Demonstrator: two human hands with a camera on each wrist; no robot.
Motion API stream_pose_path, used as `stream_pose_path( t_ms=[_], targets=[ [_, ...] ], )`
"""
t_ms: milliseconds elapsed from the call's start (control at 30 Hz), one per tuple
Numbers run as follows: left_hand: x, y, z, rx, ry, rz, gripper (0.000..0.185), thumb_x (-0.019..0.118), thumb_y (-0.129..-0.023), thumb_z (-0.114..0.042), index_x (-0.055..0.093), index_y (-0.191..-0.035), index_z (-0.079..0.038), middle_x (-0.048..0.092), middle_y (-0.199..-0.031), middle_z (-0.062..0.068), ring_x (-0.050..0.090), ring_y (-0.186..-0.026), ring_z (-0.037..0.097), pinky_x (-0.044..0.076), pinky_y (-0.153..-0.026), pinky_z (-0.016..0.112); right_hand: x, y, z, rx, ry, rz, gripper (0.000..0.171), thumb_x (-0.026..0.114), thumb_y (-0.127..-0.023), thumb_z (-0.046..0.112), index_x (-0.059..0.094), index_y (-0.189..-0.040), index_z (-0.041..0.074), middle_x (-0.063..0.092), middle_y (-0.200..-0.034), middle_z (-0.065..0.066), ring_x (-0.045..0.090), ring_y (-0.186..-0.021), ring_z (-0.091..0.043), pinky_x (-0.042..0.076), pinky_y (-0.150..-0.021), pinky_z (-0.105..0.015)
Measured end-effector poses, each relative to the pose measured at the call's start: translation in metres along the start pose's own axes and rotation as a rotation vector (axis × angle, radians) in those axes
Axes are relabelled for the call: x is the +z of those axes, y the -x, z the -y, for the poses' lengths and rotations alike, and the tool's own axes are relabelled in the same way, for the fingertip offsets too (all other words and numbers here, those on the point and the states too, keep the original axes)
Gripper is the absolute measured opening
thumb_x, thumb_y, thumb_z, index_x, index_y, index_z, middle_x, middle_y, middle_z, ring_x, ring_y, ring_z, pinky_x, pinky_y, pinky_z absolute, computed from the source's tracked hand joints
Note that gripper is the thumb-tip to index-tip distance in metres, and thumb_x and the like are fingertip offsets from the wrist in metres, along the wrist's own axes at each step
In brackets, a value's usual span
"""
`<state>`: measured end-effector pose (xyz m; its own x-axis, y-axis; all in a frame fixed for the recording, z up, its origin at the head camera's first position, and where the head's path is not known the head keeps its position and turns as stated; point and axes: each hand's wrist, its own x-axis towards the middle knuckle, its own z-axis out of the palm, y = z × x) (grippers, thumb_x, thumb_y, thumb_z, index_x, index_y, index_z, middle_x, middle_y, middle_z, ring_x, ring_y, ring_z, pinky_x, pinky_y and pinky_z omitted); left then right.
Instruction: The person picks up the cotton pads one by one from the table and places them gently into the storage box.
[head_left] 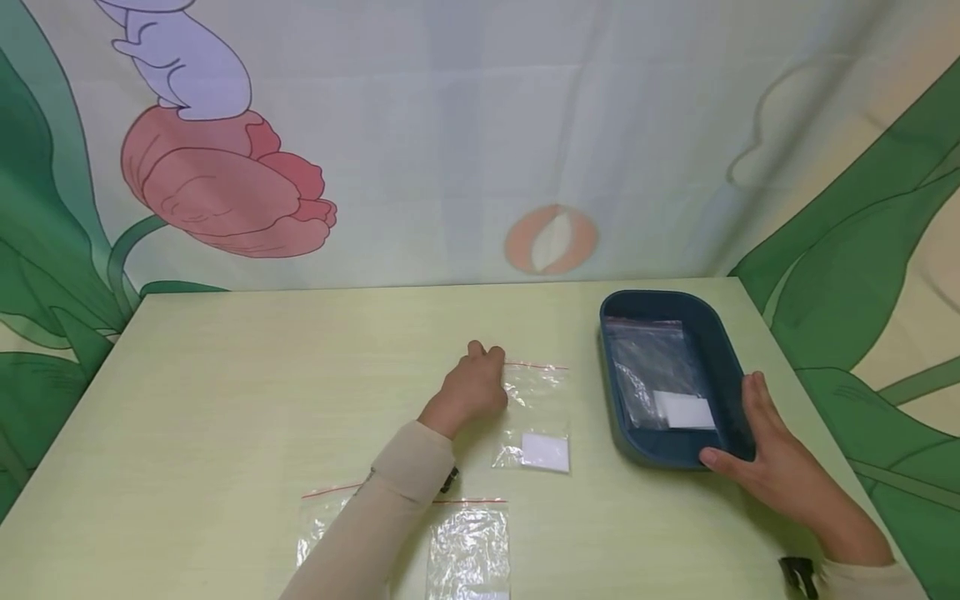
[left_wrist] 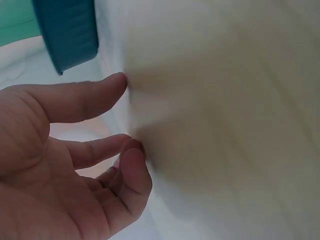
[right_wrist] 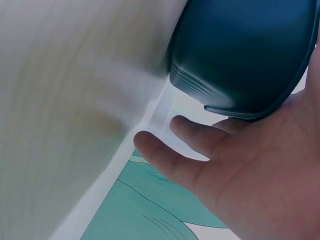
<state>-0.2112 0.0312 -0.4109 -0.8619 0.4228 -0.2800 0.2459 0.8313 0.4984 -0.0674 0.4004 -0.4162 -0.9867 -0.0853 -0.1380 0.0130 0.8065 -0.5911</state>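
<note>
**Two hands, a bag and a tray**

My left hand [head_left: 472, 387] rests at the top left corner of a small clear bag [head_left: 534, 417] lying flat on the pale table [head_left: 225, 400]; its fingers curl at the red-striped edge, though I cannot tell whether they actually pinch it. A white square sits in that bag's lower part. My right hand [head_left: 780, 462] grips the near right corner of the blue tray [head_left: 731, 367], thumb along the front rim. Inside the tray lies another bag. Two more bags [head_left: 468, 546] lie near my left sleeve.
</note>
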Motion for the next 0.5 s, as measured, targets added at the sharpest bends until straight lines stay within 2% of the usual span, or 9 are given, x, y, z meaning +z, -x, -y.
stream_pose_path(
  t_ms=[67, 167, 267, 400, 500],
  targets=[
    [0.0005, -0.0005, -0.0005, 0.003, -0.014, 0.001, 0.029, 0.059, -0.089, 0.002, 0.053, -0.117, 0.001, 0.041, -0.104, 0.014, 0.045, -0.083, 0.026, 0.041, -0.061, 0.033, 0.0003, 0.0006, -0.0003, 0.002, 0.001, -0.002, 0.113, 0.069, -0.095, 0.042, -0.019, -0.157, 0.008, -0.028, -0.162, -0.011, -0.001, -0.144, -0.057, 0.018, -0.1, -0.08],
    [0.0007, -0.0012, -0.0009, 0.004, -0.025, -0.001, 0.028, 0.058, -0.091, 0.002, 0.055, -0.118, 0.001, 0.043, -0.101, 0.012, 0.046, -0.085, 0.027, 0.043, -0.066, 0.036, 0.0004, 0.0009, -0.0004, 0.002, -0.003, -0.004, 0.113, 0.069, -0.095, 0.042, -0.019, -0.157, 0.009, -0.028, -0.162, -0.01, -0.001, -0.145, -0.056, 0.018, -0.1, -0.08],
    [-0.0004, -0.0021, -0.0004, 0.005, -0.015, 0.004, 0.026, 0.057, -0.091, 0.002, 0.06, -0.116, -0.001, 0.052, -0.104, 0.012, 0.051, -0.089, 0.027, 0.047, -0.073, 0.038, 0.0002, 0.0009, -0.0002, 0.001, -0.004, -0.006, 0.113, 0.069, -0.095, 0.042, -0.02, -0.157, 0.011, -0.028, -0.162, -0.008, -0.001, -0.144, -0.057, 0.018, -0.099, -0.08],
    [-0.0017, -0.0048, 0.0029, 0.01, 0.051, 0.003, 0.016, 0.056, -0.093, 0.0, 0.065, -0.106, -0.004, 0.063, -0.104, 0.008, 0.056, -0.088, 0.023, 0.049, -0.081, 0.038, -0.0003, 0.0007, 0.0009, 0.006, -0.005, -0.001, 0.113, 0.069, -0.095, 0.042, -0.02, -0.157, 0.01, -0.029, -0.162, -0.008, -0.001, -0.144, -0.057, 0.018, -0.099, -0.08],
    [-0.0014, -0.0078, 0.0072, 0.019, 0.127, -0.008, 0.01, 0.056, -0.096, -0.003, 0.064, -0.1, -0.007, 0.064, -0.099, 0.005, 0.056, -0.085, 0.02, 0.049, -0.081, 0.037, -0.0008, 0.0008, 0.0015, 0.008, -0.007, 0.003, 0.113, 0.069, -0.095, 0.042, -0.019, -0.157, 0.009, -0.029, -0.162, -0.009, -0.002, -0.145, -0.056, 0.019, -0.099, -0.08]
  ],
)
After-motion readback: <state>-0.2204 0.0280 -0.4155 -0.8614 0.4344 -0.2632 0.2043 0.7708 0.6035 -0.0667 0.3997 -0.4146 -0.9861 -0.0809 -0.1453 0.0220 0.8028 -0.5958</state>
